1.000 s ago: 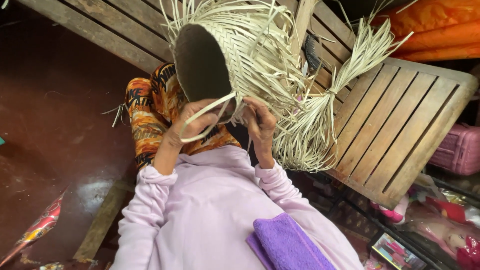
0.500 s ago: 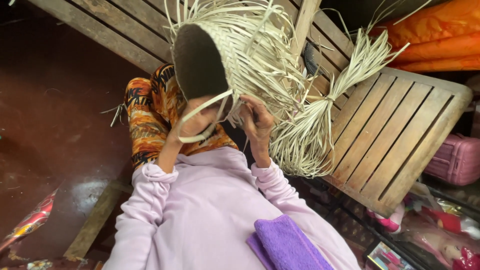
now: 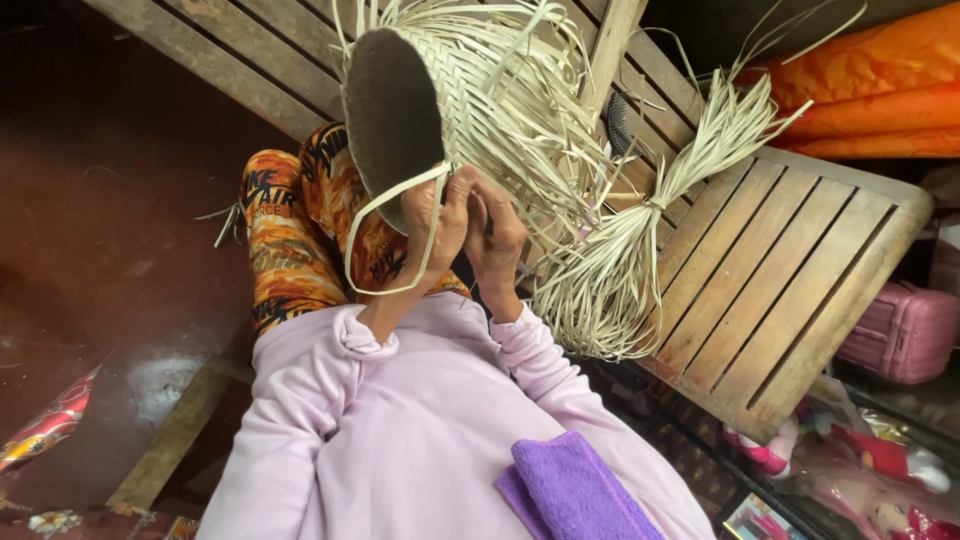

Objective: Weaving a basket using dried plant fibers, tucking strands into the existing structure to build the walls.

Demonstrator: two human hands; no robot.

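Observation:
A half-woven straw basket [image 3: 470,90] lies on its side in my lap, its dark round base [image 3: 392,120] facing me and loose pale strips sticking out of its far end. My left hand [image 3: 437,222] pinches one long pale strip [image 3: 385,210] that loops down over my patterned orange trousers [image 3: 300,240]. Close beside it, my right hand [image 3: 497,240] grips the basket's woven wall, fingers curled among the strips. Both hands are nearly touching.
A tied bundle of straw strips [image 3: 640,240] rests on the slatted wooden bench [image 3: 790,260] to my right. Orange cloth [image 3: 860,80] lies at the back right, a pink case [image 3: 900,330] and toys low right. A purple cloth [image 3: 570,490] sits on my lilac top. Dark red floor [image 3: 110,220] lies left.
My two hands have drawn closer together at the basket's wall, and the looped strip in my left hand has been pulled a little tighter.

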